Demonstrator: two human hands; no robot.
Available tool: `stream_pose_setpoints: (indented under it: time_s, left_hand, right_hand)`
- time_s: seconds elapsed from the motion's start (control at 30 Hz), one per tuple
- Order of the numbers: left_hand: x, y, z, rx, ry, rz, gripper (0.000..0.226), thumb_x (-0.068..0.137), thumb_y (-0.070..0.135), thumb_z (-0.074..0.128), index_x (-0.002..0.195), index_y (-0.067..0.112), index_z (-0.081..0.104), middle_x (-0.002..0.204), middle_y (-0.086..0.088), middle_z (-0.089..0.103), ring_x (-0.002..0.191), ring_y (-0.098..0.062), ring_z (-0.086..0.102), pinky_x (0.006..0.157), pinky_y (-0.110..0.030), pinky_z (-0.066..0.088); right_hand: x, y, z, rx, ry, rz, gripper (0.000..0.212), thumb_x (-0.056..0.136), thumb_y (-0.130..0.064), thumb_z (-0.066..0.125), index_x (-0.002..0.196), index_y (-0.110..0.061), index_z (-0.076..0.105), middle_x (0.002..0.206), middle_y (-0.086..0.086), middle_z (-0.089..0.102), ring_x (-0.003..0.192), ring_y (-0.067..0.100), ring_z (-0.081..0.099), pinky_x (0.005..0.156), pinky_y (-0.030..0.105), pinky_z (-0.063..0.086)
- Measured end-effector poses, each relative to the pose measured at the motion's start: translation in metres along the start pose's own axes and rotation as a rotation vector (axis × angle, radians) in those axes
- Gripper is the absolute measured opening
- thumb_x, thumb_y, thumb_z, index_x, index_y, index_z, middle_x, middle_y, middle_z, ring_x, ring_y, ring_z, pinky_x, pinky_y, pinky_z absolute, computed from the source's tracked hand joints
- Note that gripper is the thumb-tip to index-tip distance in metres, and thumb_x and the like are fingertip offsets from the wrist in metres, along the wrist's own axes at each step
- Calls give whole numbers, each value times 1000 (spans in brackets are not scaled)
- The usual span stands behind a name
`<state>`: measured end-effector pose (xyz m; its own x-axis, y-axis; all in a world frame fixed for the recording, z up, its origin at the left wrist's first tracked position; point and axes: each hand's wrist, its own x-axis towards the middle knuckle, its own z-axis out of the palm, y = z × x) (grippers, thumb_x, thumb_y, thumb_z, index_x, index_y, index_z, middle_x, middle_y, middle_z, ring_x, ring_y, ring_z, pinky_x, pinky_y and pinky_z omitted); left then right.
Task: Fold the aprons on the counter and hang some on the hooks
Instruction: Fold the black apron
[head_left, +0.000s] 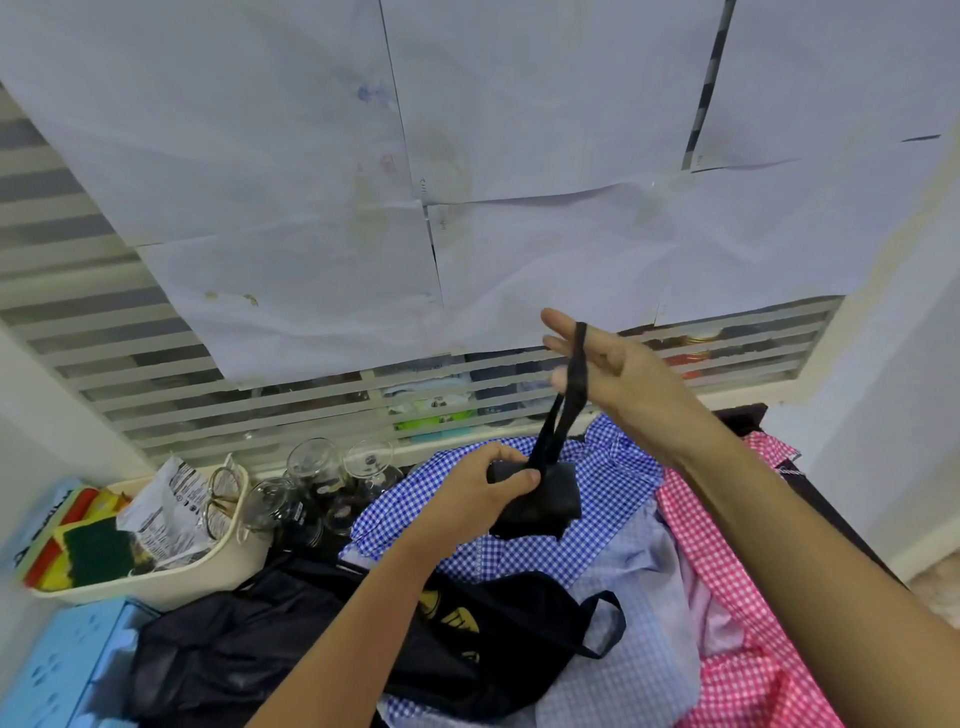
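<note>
My left hand (488, 488) grips a small folded black apron bundle (550, 501) above the counter. Its black strap loop (571, 384) runs up and hangs over the straight fingers of my raised right hand (608, 364). Beneath them lie a blue checked apron (613, 478), a pale blue checked apron (639, 623) and a pink checked apron (727, 571) at the right. A crumpled black apron (291, 639) with a yellow print and a strap loop lies in front.
A cream basket (208, 577) with sponges, a packet and glasses stands at the left. Several upturned glass jars (322, 483) sit beside it. A slatted window (156, 332) partly covered with white paper sheets fills the wall behind. A light blue box (62, 670) is at the bottom left.
</note>
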<state>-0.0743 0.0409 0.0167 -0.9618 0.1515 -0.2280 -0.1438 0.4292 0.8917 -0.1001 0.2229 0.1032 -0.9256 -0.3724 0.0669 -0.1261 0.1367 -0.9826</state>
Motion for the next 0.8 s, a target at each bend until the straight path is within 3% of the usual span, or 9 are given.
stream_pose_setpoints:
  time_s: [0.07,0.13,0.2,0.3,0.43,0.53,0.6,0.67,0.8]
  left_hand:
    - [-1,1,7,-47,100,25,12,90,29,64,98,23,58,101,-4,65,86,-13,63,71,-24,49]
    - [-2,2,15,-289,161,18,19,91,28,62,108,19,57,106,-9,67,89,-20,68,74,-31,56]
    - [-3,7,22,-652,139,-16,20,96,17,54,116,17,56,106,-13,69,87,-26,70,71,-38,58]
    - [-6,13,30,-826,9,66,22,99,7,44,108,8,64,88,-10,68,74,-22,65,62,-33,56]
    - [-17,21,26,-772,-156,2,42,98,8,39,68,12,69,65,-4,57,54,-13,54,48,-23,46]
    - [-21,25,23,-793,-182,-4,54,99,12,36,57,17,70,60,-2,60,51,-12,54,45,-23,46]
    - [-20,27,29,-916,-113,24,53,99,12,37,58,13,71,61,-4,62,55,-14,57,51,-27,50]
    - [-17,27,38,-1039,1,46,51,100,9,36,66,9,74,71,-7,69,71,-20,65,66,-33,55]
    - [-21,32,47,-1145,87,90,47,105,14,24,92,13,70,84,0,75,81,-15,72,75,-29,59]
  right_hand:
    - [-7,5,12,-178,-90,14,103,70,-29,82,151,-36,18,152,-18,23,133,-3,29,107,19,31]
    - [-14,12,21,-204,-130,21,123,63,-30,86,152,-36,1,145,-17,28,122,-13,38,99,12,37]
    - [-20,20,28,-125,-88,32,125,67,-10,84,152,-30,-5,108,-12,57,89,-19,56,74,7,46]
    - [-25,29,38,-110,29,20,127,67,-3,83,151,-32,-8,56,-9,52,51,-2,53,55,12,45]
    - [-25,29,31,-169,14,-67,132,52,-46,86,149,-44,-4,77,-2,61,61,7,60,64,17,48]
    - [-31,30,24,-172,-52,-53,139,40,-65,84,147,-41,-2,126,24,55,110,17,54,87,23,48]
    - [-31,31,30,-164,-56,-39,149,40,-50,91,151,-28,-6,126,8,55,112,2,50,91,15,45]
    - [-27,35,40,-135,12,-31,148,44,-40,91,151,-20,-8,129,-22,41,102,-21,50,77,-3,40]
    - [-26,51,51,-14,151,-58,132,61,-8,88,151,-25,-7,129,-38,26,108,-34,31,78,-2,40]
